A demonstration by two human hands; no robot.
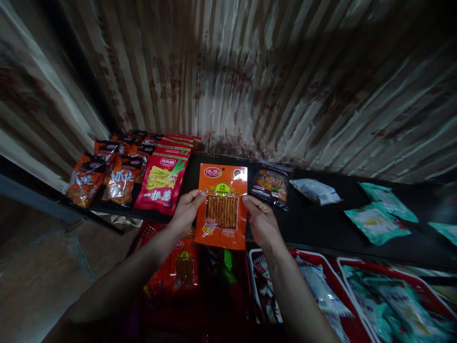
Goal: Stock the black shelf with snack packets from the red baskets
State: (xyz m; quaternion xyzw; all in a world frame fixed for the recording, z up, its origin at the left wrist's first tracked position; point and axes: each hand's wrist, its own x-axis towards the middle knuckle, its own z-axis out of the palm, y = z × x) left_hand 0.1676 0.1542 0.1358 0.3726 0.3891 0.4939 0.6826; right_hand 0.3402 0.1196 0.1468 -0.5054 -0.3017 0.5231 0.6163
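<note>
Between my two hands is an orange snack packet (221, 233) with a clear window showing brown sticks, held upright and facing me. My left hand (187, 209) pinches its left edge, thumb on the front. On the opposite edge my right hand (262, 219) grips it the same way. Just left of the packet, a row of pink snack bags (162, 176) lies overlapping on the black shelf (307, 224). A dark potato-chip bag (271, 183) rests right of my right hand. Below, another orange packet (184, 269) lies in a red basket (143, 238).
Several black-and-orange bags (121, 178) stand at the shelf's left end. Farther right lie a white-blue bag (316, 190) and several mint-green bags (378, 224). Red baskets with white rims (339, 259) holding bags stand below the front edge. A pleated curtain (228, 71) hangs behind.
</note>
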